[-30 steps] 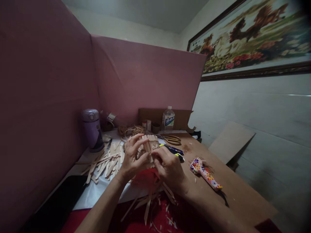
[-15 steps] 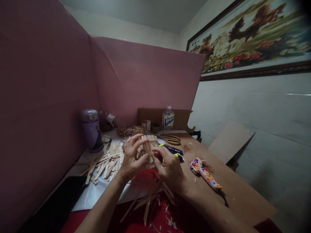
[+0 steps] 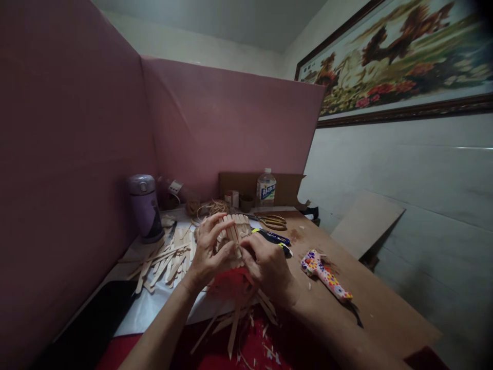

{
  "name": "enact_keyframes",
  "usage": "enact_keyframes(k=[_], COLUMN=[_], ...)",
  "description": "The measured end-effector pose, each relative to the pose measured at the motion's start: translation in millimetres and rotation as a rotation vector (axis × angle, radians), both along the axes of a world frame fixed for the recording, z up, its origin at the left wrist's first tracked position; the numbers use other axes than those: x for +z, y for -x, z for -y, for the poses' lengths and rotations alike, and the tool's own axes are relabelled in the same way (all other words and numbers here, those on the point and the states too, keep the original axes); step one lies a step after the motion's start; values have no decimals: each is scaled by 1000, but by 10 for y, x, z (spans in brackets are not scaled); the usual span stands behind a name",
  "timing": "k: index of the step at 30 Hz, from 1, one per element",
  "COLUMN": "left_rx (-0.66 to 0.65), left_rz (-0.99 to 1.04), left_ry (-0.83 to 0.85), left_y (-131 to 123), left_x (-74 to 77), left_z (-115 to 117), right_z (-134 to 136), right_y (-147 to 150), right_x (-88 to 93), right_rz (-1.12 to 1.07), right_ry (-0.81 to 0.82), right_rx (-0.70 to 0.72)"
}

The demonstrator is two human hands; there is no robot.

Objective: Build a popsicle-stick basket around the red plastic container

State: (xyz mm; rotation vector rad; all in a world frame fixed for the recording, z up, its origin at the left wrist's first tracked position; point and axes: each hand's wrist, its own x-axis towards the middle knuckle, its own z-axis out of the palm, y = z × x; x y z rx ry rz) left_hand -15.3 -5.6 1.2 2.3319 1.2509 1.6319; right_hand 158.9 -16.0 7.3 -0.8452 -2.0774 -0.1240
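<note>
Between my hands is a small craft piece made of wooden craft sticks [image 3: 234, 230] set side by side, with a thin pale cord or strip across them. My left hand [image 3: 212, 245] wraps round its left side, fingers over the top and thumb toward the front. At its lower right, the fingers of my right hand [image 3: 264, 259] pinch close to the surface; what lies in the pinch is hidden. Below, a red patch [image 3: 231, 282] and several loose sticks [image 3: 233, 329] lie by the table's near edge.
A pile of craft sticks [image 3: 169, 262] lies left, near a purple flask [image 3: 145, 208]. Behind are twine [image 3: 217, 207], a plastic bottle [image 3: 266, 189] and scissors [image 3: 273, 222]. Pliers [image 3: 275, 238] lie right of my hands, and a flowered glue gun [image 3: 326, 276] farther right.
My right fingers have shifted slightly down and left along the craft-stick piece, uncovering more of its right side. My left hand stays nearly in place.
</note>
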Motion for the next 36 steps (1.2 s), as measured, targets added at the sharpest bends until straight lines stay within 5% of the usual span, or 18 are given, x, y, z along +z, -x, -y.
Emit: enact_keyframes(k=[9, 20, 36], left_rx=[-2, -21, -27], left_rz=[-29, -20, -8], left_ry=[-27, -33, -33], left_y=[-10, 18, -12], left_x=[-10, -41, -8], left_z=[-5, -28, -12], right_z=[26, -10, -36], right_y=[-13, -64, -56], right_x=[-4, 44, 13], right_rz=[49, 237, 214], right_ry=[-45, -178, -141], right_rx=[-80, -13, -42])
